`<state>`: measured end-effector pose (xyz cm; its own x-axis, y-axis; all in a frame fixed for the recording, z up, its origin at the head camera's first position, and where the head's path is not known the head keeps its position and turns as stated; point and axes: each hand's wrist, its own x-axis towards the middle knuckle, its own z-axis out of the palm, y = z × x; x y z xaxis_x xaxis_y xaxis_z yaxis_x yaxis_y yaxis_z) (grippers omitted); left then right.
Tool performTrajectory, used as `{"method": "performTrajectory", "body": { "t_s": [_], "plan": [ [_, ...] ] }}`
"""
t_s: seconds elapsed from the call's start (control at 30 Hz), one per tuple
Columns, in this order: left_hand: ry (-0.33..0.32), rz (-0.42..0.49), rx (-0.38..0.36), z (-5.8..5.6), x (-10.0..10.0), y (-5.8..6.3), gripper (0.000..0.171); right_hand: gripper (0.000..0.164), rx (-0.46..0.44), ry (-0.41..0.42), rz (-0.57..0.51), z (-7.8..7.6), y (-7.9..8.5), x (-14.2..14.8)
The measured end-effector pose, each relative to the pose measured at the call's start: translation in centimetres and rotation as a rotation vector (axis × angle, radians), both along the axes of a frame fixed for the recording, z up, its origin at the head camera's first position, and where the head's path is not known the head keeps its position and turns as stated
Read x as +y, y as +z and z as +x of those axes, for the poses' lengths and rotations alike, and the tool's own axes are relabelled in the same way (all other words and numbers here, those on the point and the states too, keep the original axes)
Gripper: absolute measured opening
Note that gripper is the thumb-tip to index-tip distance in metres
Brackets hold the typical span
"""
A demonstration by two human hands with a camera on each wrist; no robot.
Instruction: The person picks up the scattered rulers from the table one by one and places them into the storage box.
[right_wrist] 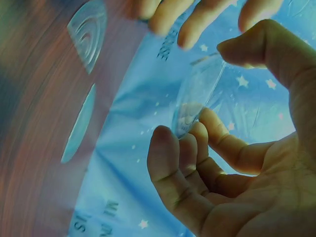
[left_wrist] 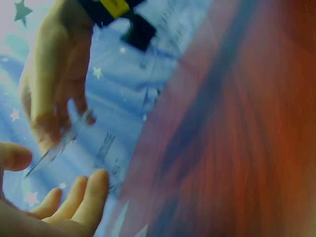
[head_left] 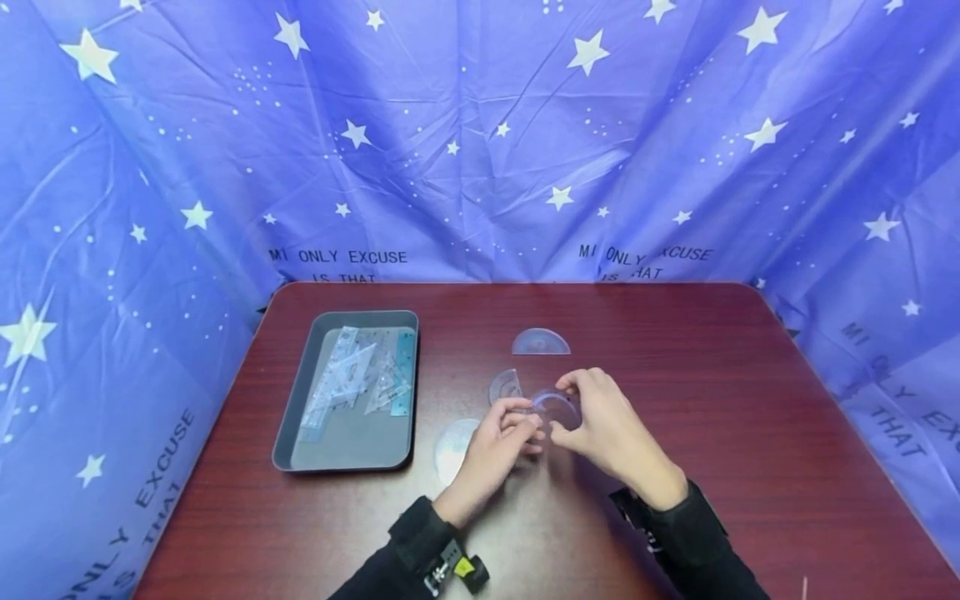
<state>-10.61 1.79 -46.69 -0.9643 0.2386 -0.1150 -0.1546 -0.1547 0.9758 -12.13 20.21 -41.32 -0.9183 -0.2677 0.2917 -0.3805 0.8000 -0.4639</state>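
A clear protractor [head_left: 557,407] is held in my right hand [head_left: 611,429], raised above the table. The right wrist view shows the thumb at one end of this protractor [right_wrist: 200,91] and curled fingers at the other. My left hand [head_left: 491,446] is close by on the left. In the left wrist view its thumb and fingers [left_wrist: 91,197] stand apart, with the protractor's tip near the gap between them. A small protractor [head_left: 504,387] lies just beyond the left hand. Farther back lies another protractor [head_left: 541,342]. A clear rounded piece [head_left: 452,450] is partly hidden by the left hand.
On the left of the dark red table [head_left: 712,350] stands a grey tray [head_left: 352,454]. Several clear rulers and set squares [head_left: 348,375] lie in it, with a teal-edged piece [head_left: 402,371] at its right side. A blue starry curtain [head_left: 480,167] hangs behind the table.
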Motion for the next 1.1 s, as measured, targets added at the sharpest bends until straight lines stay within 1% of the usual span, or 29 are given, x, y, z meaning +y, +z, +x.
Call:
{"method": "performTrajectory", "body": {
  "t_s": [0.07, 0.13, 0.3, 0.37, 0.5, 0.67, 0.83, 0.97, 1.1],
  "plan": [
    [0.009, 0.096, -0.057, 0.2, 0.5, 0.0, 0.042, 0.045, 0.014, 0.018, -0.007, 0.2, 0.0, -0.6],
    [0.025, 0.159, -0.1, 0.3, 0.7, 0.1, 0.042, 0.044, 0.017, 0.029, -0.015, 0.4, -0.1, -1.1],
    [0.08, 0.257, -0.132, 0.4, 1.0, 0.3, 0.037, 0.043, 0.013, 0.041, -0.032, 0.5, -0.4, -2.0],
    [0.102, 0.282, -0.13, 0.4, 1.1, 0.3, 0.034, 0.042, 0.02, 0.046, -0.036, 0.5, -0.5, -2.3],
    [0.151, 0.293, -0.114, 0.5, 1.2, 0.4, 0.028, 0.041, 0.056, 0.053, -0.039, 0.6, -0.7, -2.8],
    [0.195, 0.279, -0.092, 0.4, 1.4, 0.4, 0.022, 0.04, 0.079, 0.049, -0.037, 0.6, -0.8, -3.3],
    [0.212, 0.248, -0.08, 0.3, 1.3, 0.4, 0.021, 0.041, 0.09, 0.061, -0.016, 0.6, -0.8, -3.4],
    [0.216, 0.216, -0.059, 0.3, 1.0, 0.6, 0.023, 0.043, 0.114, 0.096, -0.006, 0.5, -0.8, -3.3],
    [0.238, 0.172, -0.034, -0.1, 0.2, 1.1, 0.025, 0.044, 0.108, 0.138, -0.06, 0.2, -0.7, -2.9]
  ]
}}
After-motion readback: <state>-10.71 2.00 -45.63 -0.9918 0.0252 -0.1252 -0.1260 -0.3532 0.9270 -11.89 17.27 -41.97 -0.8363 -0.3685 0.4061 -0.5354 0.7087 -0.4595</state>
